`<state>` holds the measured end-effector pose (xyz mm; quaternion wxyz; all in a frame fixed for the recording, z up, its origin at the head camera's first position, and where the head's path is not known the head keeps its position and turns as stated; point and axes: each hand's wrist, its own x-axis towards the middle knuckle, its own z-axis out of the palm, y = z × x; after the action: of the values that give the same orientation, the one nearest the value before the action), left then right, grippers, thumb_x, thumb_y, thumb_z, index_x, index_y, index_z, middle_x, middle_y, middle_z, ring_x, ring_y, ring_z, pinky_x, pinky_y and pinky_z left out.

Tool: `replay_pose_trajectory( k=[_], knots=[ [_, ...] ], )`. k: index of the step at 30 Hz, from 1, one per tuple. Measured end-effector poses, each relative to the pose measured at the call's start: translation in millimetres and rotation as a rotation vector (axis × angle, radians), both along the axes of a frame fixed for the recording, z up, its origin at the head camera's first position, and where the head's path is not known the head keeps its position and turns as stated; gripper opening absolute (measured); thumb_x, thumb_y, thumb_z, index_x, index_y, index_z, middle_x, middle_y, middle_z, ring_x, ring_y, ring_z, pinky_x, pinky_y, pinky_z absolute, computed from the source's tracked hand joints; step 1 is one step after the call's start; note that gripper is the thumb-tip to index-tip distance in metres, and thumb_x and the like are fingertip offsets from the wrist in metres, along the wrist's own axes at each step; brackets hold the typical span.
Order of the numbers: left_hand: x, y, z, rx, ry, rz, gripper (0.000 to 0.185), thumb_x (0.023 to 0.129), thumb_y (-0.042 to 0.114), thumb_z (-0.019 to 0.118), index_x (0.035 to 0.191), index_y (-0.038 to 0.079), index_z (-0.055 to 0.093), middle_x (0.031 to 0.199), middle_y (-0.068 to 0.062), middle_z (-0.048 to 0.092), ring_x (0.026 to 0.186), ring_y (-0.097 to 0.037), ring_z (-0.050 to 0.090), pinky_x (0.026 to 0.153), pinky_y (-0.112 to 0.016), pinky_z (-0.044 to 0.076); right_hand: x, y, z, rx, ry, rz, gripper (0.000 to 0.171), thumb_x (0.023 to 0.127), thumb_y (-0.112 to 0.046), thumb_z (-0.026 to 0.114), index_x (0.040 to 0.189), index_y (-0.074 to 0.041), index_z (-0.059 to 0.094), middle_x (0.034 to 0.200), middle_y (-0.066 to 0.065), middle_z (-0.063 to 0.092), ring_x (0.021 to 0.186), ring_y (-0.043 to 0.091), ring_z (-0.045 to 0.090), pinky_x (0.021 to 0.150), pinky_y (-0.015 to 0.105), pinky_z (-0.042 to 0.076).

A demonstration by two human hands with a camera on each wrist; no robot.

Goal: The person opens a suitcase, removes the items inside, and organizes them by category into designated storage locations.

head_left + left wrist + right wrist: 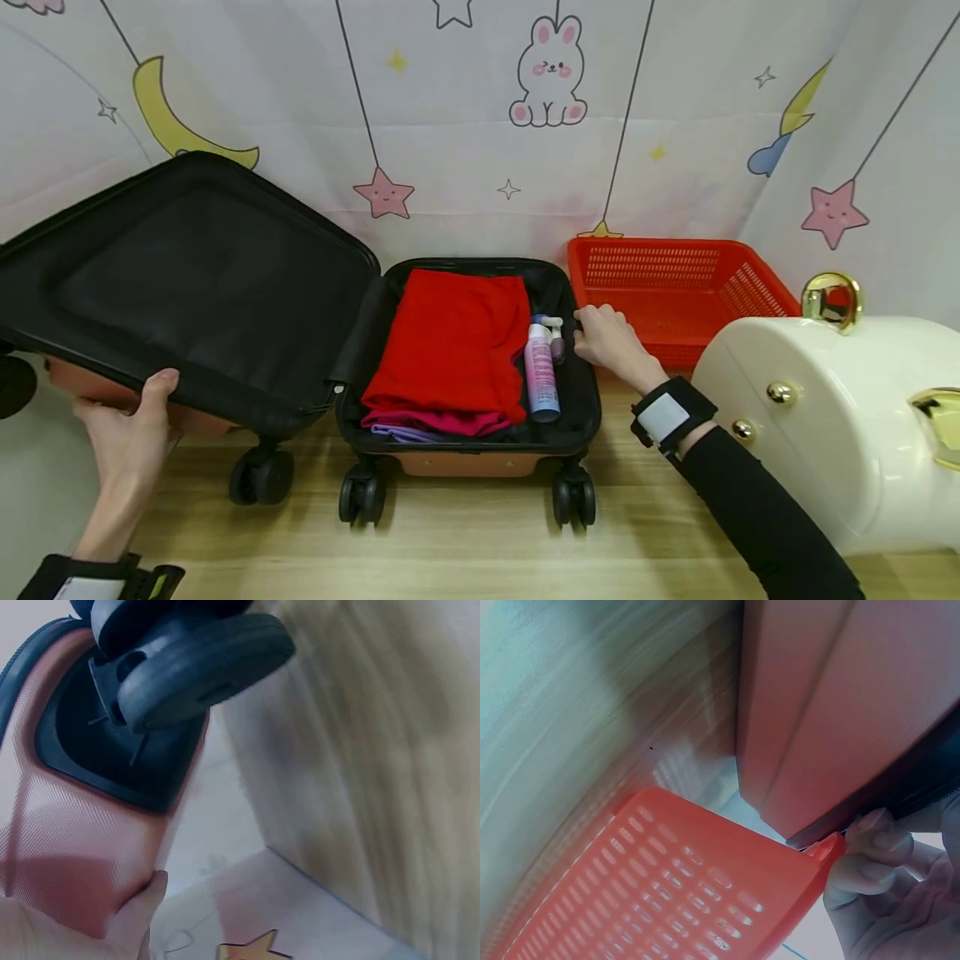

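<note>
An orange-pink suitcase with a black lining lies unfolded on the floor. My left hand grips the near edge of its raised lid half, thumb over the rim and fingers under the shell. At the right rim of the other half, my right hand pinches the edge with curled fingers, seen close up in the right wrist view. Inside lie folded red cloth, pink cloth and purple cloth. Beside them are a pink-and-blue bottle and a small pump bottle.
A red plastic basket stands right against the suitcase's right side. Nearer on the right is a glossy cream case with gold knobs. Black wheels stick out toward me. A printed curtain hangs behind.
</note>
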<state>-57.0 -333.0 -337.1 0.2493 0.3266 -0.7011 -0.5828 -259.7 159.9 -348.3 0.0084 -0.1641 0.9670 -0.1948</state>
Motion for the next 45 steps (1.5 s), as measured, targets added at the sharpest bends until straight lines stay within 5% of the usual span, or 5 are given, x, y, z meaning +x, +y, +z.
replay_pose_trajectory(
  k=[8,21,30,35,45],
  knots=[
    [2.3,-7,-9.7,0.115,0.027,-0.031,0.068,0.093,0.032,0.065,0.14,0.024,0.016,0.118,0.014,0.034,0.079,0.002,0.055,0.05,-0.014,0.05,-1.2,-1,1.7,0.004,-0.014,0.003,0.043,0.092,-0.007,0.058,0.132,0.01,0.059,0.063,0.009,0.047,0.046,0.018,0.042,0.041,0.021,0.032],
    [1.9,-5,-10.3,0.131,0.045,-0.011,0.064,0.095,0.033,0.063,0.14,0.027,0.017,0.12,0.018,0.032,0.098,-0.003,0.05,0.05,-0.011,0.048,-1.5,-3,-0.5,0.031,0.014,0.026,0.038,0.092,-0.008,0.058,0.126,0.008,0.063,0.061,0.007,0.043,0.045,0.018,0.04,0.041,0.022,0.03],
    [1.7,-4,-20.2,0.194,0.12,-0.082,0.049,0.098,0.028,0.061,0.135,0.027,0.028,0.12,0.012,0.042,0.092,0.002,0.06,0.051,-0.017,0.054,-1.9,-3,-1.1,0.082,0.08,-0.022,0.01,0.089,-0.005,0.056,0.086,0.0,0.063,0.062,0.007,0.04,0.052,0.023,0.044,0.045,0.026,0.033],
    [-0.9,-2,-26.7,0.25,0.219,-0.137,0.026,0.1,0.019,0.059,0.122,0.023,0.047,0.115,0.007,0.053,0.078,0.002,0.069,0.049,-0.026,0.057,-2.6,0,-0.3,0.095,0.053,-0.039,0.016,0.091,-0.007,0.056,0.098,0.003,0.067,0.063,0.008,0.042,0.052,0.023,0.046,0.044,0.025,0.035],
    [-2.0,3,-36.4,0.292,0.086,-0.135,0.034,0.102,0.034,0.054,0.133,0.031,0.041,0.123,0.016,0.045,0.097,-0.001,0.057,0.054,-0.022,0.055,-4.8,7,1.2,0.135,0.057,-0.065,0.028,0.092,-0.01,0.058,0.115,0.003,0.068,0.076,0.017,0.058,0.058,0.028,0.052,0.047,0.029,0.044]
  ],
)
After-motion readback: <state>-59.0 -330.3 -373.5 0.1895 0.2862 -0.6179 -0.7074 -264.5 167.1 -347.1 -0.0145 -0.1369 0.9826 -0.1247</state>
